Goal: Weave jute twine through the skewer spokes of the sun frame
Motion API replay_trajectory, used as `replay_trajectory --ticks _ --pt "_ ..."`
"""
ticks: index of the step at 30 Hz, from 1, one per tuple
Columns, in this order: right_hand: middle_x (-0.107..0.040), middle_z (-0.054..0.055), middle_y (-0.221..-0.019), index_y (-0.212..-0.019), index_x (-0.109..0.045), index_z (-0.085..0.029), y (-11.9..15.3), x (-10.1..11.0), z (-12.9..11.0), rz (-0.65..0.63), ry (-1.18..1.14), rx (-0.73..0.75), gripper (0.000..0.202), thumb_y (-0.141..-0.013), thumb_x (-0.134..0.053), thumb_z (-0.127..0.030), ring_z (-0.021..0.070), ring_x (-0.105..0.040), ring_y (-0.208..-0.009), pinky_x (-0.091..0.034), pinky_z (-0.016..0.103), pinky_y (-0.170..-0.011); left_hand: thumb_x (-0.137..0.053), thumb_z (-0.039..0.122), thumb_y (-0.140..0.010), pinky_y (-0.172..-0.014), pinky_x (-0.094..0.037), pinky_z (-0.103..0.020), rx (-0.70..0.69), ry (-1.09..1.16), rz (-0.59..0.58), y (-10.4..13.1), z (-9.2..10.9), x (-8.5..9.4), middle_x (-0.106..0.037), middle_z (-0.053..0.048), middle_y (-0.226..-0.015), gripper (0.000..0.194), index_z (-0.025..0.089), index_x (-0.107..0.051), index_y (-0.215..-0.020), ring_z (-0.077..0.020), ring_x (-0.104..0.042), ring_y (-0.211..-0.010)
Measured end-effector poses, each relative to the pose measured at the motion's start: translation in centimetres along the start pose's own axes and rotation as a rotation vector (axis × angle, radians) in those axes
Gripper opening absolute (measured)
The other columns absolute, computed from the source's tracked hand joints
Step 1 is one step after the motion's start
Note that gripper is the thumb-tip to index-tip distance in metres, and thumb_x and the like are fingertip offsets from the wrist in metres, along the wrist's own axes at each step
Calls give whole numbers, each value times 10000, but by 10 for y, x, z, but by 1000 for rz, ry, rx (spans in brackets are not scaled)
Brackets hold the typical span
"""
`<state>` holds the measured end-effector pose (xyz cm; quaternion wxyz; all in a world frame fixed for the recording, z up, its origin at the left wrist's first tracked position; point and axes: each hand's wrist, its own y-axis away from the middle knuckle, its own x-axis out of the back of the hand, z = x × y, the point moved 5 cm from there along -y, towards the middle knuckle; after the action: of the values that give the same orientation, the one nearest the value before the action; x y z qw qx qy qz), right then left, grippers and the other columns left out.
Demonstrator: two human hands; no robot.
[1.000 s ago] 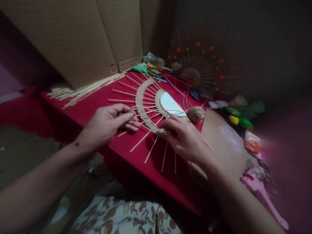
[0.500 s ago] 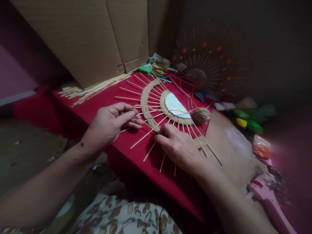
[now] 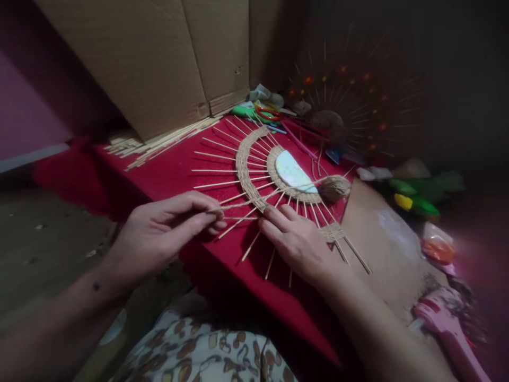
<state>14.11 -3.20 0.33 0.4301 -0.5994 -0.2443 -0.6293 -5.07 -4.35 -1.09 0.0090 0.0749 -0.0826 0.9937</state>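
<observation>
A half-round piece with thin sticks fanning out lies on a red cloth (image 3: 159,170). Twine is woven in an outer band (image 3: 243,167) and around a pale blue half disc (image 3: 293,171). My left hand (image 3: 175,223) pinches twine just off the piece's front left side, and two strands stretch from it toward the sticks. My right hand (image 3: 296,239) rests over the lower sticks, its fingers closed on the end of the woven band. A ball of twine (image 3: 334,188) sits at the piece's right corner, with a strand crossing the half disc.
Loose sticks (image 3: 170,140) lie beside upright cardboard (image 3: 159,63). Red-handled scissors (image 3: 268,113) are at the back. At right are a brown board (image 3: 382,239), a pink glue gun (image 3: 441,318) and green and yellow items (image 3: 413,201). A similar decorated fan (image 3: 350,106) stands behind.
My left hand has moved left and down, drawing the twine out tighter. My right hand stays at the band's end. The whole view has shifted slightly.
</observation>
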Motion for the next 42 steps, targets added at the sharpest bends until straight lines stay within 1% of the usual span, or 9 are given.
replay_trajectory --ticks 4,7,10,15,24,28,33,38,42 --pt "-635 82 -1002 -931 -630 -159 0 -2 0 16 -9 -3 263 -986 -372 -165 201 -430 -794 -409 301 -598 -589 160 -848 -668 -526 -167 -198 -226 -157 9 8 -1 -700 2 -828 118 213 -693 -862 -112 -660 -709" --pt "-633 72 -933 -898 -628 -156 0 -2 0 29 -10 -3 255 -980 -387 -155 201 -421 -773 -375 300 -561 -537 125 -861 -617 -510 -162 -265 -267 -233 13 7 -4 -687 2 -787 164 202 -681 -873 -97 -640 -652" --pt "-636 78 -943 -869 -626 -154 -1 -1 -1 57 -4 5 280 -983 -369 -149 198 -418 -764 -372 297 -567 -540 132 -871 -615 -496 -142 -282 -342 -190 15 4 -5 -694 20 -801 156 208 -667 -920 -73 -630 -640" --pt "-638 100 -1030 -891 -631 -149 -1 -1 -1 54 1 3 303 -985 -344 -142 201 -432 -785 -398 296 -597 -591 192 -858 -787 -487 -180 -330 -576 -120 17 1 -5 -711 38 -952 195 266 -645 -1030 -112 -663 -821" --pt "-629 112 -1074 -912 -636 -154 0 -2 0 22 -7 -7 321 -984 -324 -134 206 -442 -797 -412 307 -598 -540 212 -874 -734 -470 -250 -382 -721 -152 18 1 -4 -674 -1 -957 269 289 -562 -1130 -163 -633 -789" --pt "-636 107 -1067 -916 -634 -155 1 -2 0 38 -17 -13 303 -984 -339 -137 205 -445 -805 -398 303 -585 -457 245 -911 -761 -460 -294 -427 -882 -111 2 4 -4 -659 -50 -960 200 217 -569 -1074 -192 -623 -838" --pt "-633 103 -1073 -899 -627 -162 1 -2 2 41 -17 -12 293 -979 -347 -126 196 -441 -798 -402 304 -603 -383 264 -911 -768 -442 -346 -435 -1043 -166 -36 6 -7 -654 -94 -979 253 180 -593 -1025 -243 -607 -904" --pt "-633 88 -1041 -890 -618 -177 0 -3 2 34 -21 -25 278 -974 -360 -122 191 -434 -791 -386 298 -591 -410 262 -857 -708 -423 -314 -372 -1038 -218 -74 9 -13 -657 -64 -872 202 199 -600 -880 -219 -599 -800" --pt "-628 82 -1051 -889 -611 -177 0 -5 2 42 -30 -41 259 -967 -371 -118 191 -428 -789 -378 304 -590 -427 273 -832 -728 -420 -302 -346 -986 -204 -91 8 -18 -676 -54 -857 225 210 -640 -868 -217 -607 -801"
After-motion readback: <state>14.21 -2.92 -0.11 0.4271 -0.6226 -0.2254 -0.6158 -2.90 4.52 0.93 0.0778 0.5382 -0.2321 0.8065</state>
